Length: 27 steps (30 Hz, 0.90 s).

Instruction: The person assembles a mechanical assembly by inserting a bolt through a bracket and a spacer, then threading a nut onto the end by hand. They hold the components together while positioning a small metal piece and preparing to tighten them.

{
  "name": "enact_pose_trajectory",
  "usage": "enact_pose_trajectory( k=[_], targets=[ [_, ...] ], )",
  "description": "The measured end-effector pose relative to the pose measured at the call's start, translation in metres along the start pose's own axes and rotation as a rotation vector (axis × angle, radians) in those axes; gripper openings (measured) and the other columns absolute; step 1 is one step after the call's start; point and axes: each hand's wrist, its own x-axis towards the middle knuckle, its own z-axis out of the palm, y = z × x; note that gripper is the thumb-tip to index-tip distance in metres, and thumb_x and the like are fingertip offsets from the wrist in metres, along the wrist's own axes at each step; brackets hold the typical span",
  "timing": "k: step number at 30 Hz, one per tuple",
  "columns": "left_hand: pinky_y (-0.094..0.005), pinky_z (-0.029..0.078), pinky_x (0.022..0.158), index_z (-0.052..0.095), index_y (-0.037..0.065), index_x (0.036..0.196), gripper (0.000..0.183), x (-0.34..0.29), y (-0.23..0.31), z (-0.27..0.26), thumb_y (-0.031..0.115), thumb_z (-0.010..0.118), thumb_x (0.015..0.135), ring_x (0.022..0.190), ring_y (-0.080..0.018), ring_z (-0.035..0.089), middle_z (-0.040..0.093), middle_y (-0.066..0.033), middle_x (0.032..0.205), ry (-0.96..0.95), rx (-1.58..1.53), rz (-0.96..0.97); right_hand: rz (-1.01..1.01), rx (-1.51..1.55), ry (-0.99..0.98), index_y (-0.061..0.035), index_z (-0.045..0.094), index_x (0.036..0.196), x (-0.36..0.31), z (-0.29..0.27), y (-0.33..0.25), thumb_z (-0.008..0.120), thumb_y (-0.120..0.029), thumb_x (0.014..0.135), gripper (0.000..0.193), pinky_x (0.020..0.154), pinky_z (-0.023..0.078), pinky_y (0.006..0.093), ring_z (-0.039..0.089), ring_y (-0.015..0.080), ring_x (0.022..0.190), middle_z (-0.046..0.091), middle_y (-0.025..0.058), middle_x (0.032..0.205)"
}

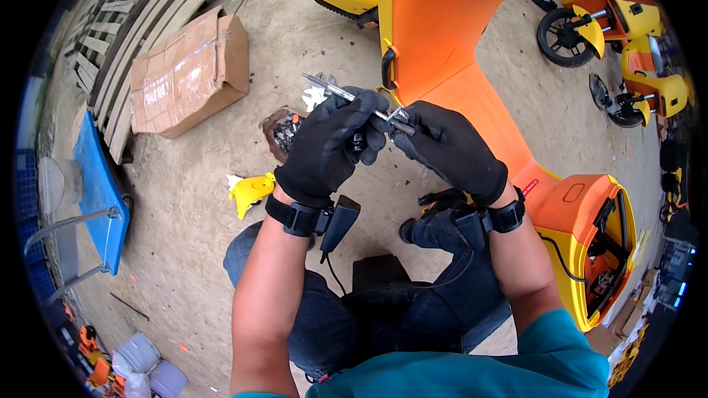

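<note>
Both my hands wear black gloves and meet in front of me, close beside the orange and yellow scooter (457,96). My left hand (328,144) is closed around a slim silver metal rod (341,91), whose far end points up and to the left. A small dark round part (357,143) shows at its fingers; I cannot make out its kind. At the rod's near end, my right hand (450,140) pinches a small metal piece (403,127) between thumb and fingers. The fingertips of both hands nearly touch, and partly hide how the pieces meet.
A taped cardboard box (181,77) lies by wooden pallets (147,22) at the far left. An opened carton of small parts (282,133) and a yellow plastic piece (251,193) are on the floor. A blue cart (99,191) stands left; more scooters (568,37) stand right.
</note>
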Motion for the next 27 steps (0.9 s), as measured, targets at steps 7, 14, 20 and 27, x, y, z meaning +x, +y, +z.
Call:
enact_pose_trajectory(
  k=[7, 14, 20, 27],
  targets=[
    [-0.0236, 0.049, 0.058, 0.053, 0.008, 0.134, 0.043, -0.002, -0.014, -0.019, -0.001, 0.059, 0.092, 0.065, -0.0114, 0.059, 0.063, -0.004, 0.086, 0.005, 0.987, 0.658, -0.008, 0.003, -0.008, -0.0025, 0.063, 0.111, 0.0, 0.001, 0.001, 0.059, -0.018, 0.094, 0.023, 0.055, 0.042, 0.0253, 0.05, 0.008, 0.058, 0.059, 0.0027, 0.073],
    [-0.0259, 0.051, 0.056, 0.047, 0.01, 0.141, 0.059, -0.003, -0.008, -0.025, -0.01, 0.058, 0.087, 0.067, -0.0151, 0.06, 0.064, -0.0055, 0.087, -0.061, 0.946, 0.585, -0.05, 0.097, 0.007, -0.0043, 0.06, 0.117, -0.001, 0.003, 0.002, 0.056, -0.015, 0.095, 0.025, 0.052, 0.04, 0.0247, 0.05, 0.0068, 0.058, 0.059, 0.0027, 0.073],
    [-0.0263, 0.051, 0.056, 0.046, 0.01, 0.141, 0.06, 0.0, -0.005, -0.018, -0.01, 0.059, 0.087, 0.066, -0.0153, 0.059, 0.063, -0.0053, 0.084, 0.029, 1.14, 0.921, 0.068, 0.141, 0.012, -0.0056, 0.058, 0.116, -0.001, 0.004, -0.007, 0.051, -0.01, 0.095, 0.022, 0.053, 0.041, 0.0255, 0.052, 0.0082, 0.058, 0.06, 0.0039, 0.074],
    [-0.0227, 0.049, 0.062, 0.055, -0.003, 0.124, 0.03, -0.001, -0.005, -0.017, 0.004, 0.059, 0.095, 0.07, -0.0124, 0.058, 0.064, -0.0068, 0.092, 0.054, 1.181, 0.89, -0.096, -0.037, 0.068, -0.0043, 0.061, 0.118, -0.003, 0.001, -0.002, 0.052, -0.008, 0.095, 0.025, 0.062, 0.047, 0.0305, 0.057, 0.0149, 0.064, 0.06, 0.0077, 0.074]
  ],
)
